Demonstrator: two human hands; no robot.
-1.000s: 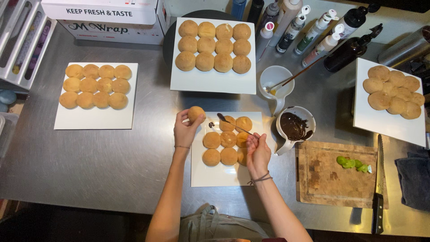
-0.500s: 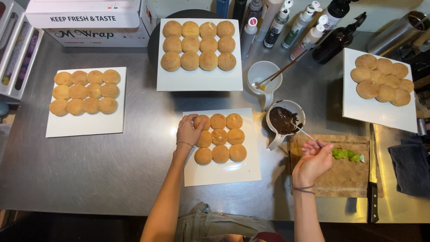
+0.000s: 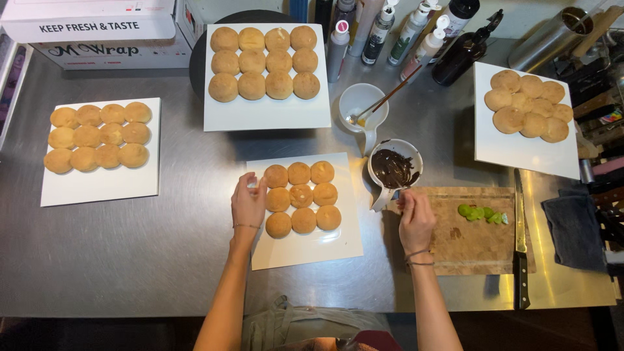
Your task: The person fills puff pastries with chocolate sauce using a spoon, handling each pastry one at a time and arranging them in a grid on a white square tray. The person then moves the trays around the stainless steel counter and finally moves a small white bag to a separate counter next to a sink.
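A white square plate (image 3: 325,250) in front of me holds several round golden buns (image 3: 302,195) in a square block. My left hand (image 3: 248,207) rests on the plate's left edge, fingers apart, touching the leftmost buns. My right hand (image 3: 416,221) lies on the left end of a wooden cutting board (image 3: 474,244). Its fingers curl beside the handle of a small white jug of dark chocolate sauce (image 3: 393,168). Whether it grips the handle or something small is hidden.
Three more white plates of buns stand at the left (image 3: 97,192), back middle (image 3: 266,117) and right (image 3: 520,153). A white jug with a spoon (image 3: 362,104), sauce bottles (image 3: 403,32), cardboard boxes (image 3: 97,32), green slices (image 3: 481,212), a knife (image 3: 520,227) and a dark cloth (image 3: 575,231) surround them.
A second ago my left hand held up a bun and my right worked over the buns. The right then dipped a spoon in the chocolate jug, and now sits lower by its handle.
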